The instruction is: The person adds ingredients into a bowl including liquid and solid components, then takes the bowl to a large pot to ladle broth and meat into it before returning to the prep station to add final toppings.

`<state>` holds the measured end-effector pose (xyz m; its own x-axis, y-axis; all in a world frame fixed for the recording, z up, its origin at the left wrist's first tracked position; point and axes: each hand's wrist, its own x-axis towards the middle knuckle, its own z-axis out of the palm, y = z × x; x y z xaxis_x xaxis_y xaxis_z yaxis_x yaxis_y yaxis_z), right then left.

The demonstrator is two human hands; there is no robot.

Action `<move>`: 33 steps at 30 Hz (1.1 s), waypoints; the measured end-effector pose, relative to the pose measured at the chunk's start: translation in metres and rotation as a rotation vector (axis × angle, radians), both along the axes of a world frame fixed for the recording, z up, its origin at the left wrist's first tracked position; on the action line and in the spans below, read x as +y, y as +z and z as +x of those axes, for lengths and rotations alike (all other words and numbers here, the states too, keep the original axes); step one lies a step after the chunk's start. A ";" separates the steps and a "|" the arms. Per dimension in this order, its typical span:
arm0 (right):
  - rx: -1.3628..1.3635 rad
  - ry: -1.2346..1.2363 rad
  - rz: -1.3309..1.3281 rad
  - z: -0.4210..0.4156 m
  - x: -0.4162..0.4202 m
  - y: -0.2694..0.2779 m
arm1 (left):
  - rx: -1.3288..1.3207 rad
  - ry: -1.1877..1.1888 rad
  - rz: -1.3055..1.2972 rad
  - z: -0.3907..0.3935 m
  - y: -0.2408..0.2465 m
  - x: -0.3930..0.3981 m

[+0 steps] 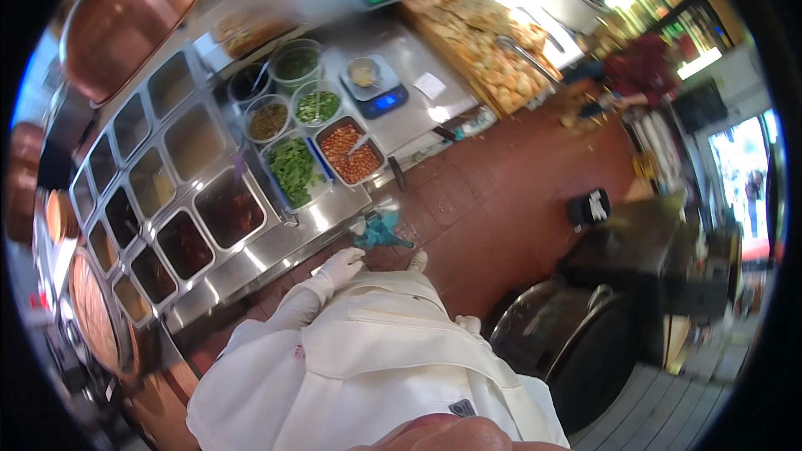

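Note:
My left hand [343, 266], in a whitish glove, hangs in front of my apron [388, 307], close to the steel counter's front edge [257, 269]. Its fingers are partly curled, and whether they hold anything does not show. Only a small part of my right hand [468, 324] appears at my other side, by a large dark pot [532, 319]. Just beyond my left hand are crumpled teal plastic bags [380, 232]. On the counter stand a steel pan of beans with a spoon [344, 153] and a tub of leafy green herbs [293, 169].
Steel insert pans [229, 210] fill the counter's left part. Round tubs of chopped greens [317, 106] sit near a digital scale [379, 91] bearing a small cup. Farther along lies a wooden tray of bread pieces [495, 44]. A person [639, 72] bends over the tiled floor [501, 181].

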<state>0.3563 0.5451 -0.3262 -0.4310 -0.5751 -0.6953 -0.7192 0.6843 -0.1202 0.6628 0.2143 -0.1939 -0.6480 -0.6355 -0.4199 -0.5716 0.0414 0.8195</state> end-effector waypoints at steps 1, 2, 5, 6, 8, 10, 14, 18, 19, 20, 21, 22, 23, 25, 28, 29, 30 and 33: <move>-0.037 -0.045 -0.051 -0.037 -0.013 0.000 | -0.052 0.014 -0.046 -0.012 0.002 0.005; -0.157 -0.265 -0.121 -0.072 -0.031 0.005 | -0.019 0.048 0.048 -0.026 -0.003 0.007; -0.441 -0.903 -0.299 -0.150 -0.104 0.046 | 0.030 0.094 -0.058 -0.055 0.001 0.014; -0.416 -0.905 -0.360 -0.177 -0.113 0.038 | 0.007 0.134 -0.018 -0.066 0.009 0.011; -0.404 -0.860 -0.365 -0.206 -0.151 0.041 | -0.051 0.226 0.050 -0.085 0.038 0.002; -0.339 -0.531 -0.427 -0.226 -0.184 0.028 | -0.028 0.335 0.180 -0.100 0.056 -0.009; -0.265 0.050 -0.701 -0.257 -0.223 -0.043 | -0.023 0.429 0.052 -0.129 0.077 -0.033; -0.321 0.061 -0.721 -0.239 -0.308 0.007 | 0.233 0.547 -0.144 -0.170 0.061 -0.070; -0.349 0.077 -0.766 -0.235 -0.328 0.038 | 0.228 0.586 0.051 -0.182 0.080 -0.079; -0.374 0.104 -0.807 -0.231 -0.349 0.074 | 0.201 0.580 0.015 -0.190 0.079 -0.083; -0.410 0.056 -0.818 -0.234 -0.365 0.100 | 0.180 0.554 -0.016 -0.201 0.079 -0.088; -0.455 0.005 -0.828 -0.235 -0.382 0.125 | 0.149 0.532 -0.049 -0.211 0.082 -0.092; -0.500 -0.058 -0.834 -0.245 -0.393 0.134 | 0.204 0.536 -0.106 -0.221 0.076 -0.095; -0.542 -0.134 -0.860 -0.262 -0.413 0.161 | 0.177 0.513 -0.128 -0.243 0.069 -0.108; -0.536 -0.090 -0.957 -0.294 -0.431 0.200 | 0.112 0.490 -0.098 -0.287 0.095 -0.131; -0.533 -0.057 -0.992 -0.309 -0.436 0.212 | 0.085 0.497 -0.125 -0.304 0.093 -0.137; -0.547 -0.045 -0.976 -0.324 -0.440 0.223 | 0.086 0.532 -0.134 -0.323 0.089 -0.141; -0.576 -0.017 -0.919 -0.388 -0.449 0.249 | 0.080 0.610 -0.120 -0.393 0.088 -0.152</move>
<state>-0.0314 0.0959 -0.0769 -0.1911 -0.9763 -0.1017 -0.3819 0.1694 -0.9085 0.2700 0.0621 -0.1063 -0.1802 -0.9406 -0.2878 -0.4588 -0.1784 0.8704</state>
